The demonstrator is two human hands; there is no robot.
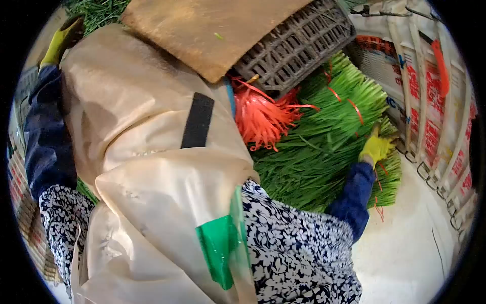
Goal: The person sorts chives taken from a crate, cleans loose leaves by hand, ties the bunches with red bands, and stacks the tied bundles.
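From where I stand, the person's right hand [377, 147], in a yellow glove, is on the long green leaves [309, 167], over by the pale cut-looking ends of the bundles. Its fingers are a little spread and lie against the stalks; I can't tell whether they grip any. Thin red ties [356, 111] cross the bundles, and a few loose ends trail onto the pale surface [400, 248] beside them.

The left hand [63, 43], also in a yellow glove with a darker front, is well apart from the right one, up past the beige apron [167, 177] and near more greens [98, 12]. I can't make out how its fingers are set, or whether they hold anything.

Between the apron and the leaves sits a bushy bunch of red strips [263, 114]. Just above it, a dark slatted crate [298, 45] stands tilted, partly covered by a brown board [207, 30] with a scrap of green on it. The apron has a black patch [198, 120] and a green one lower down. Off to the right, curved pale bands run across red-printed sheeting [434, 96].
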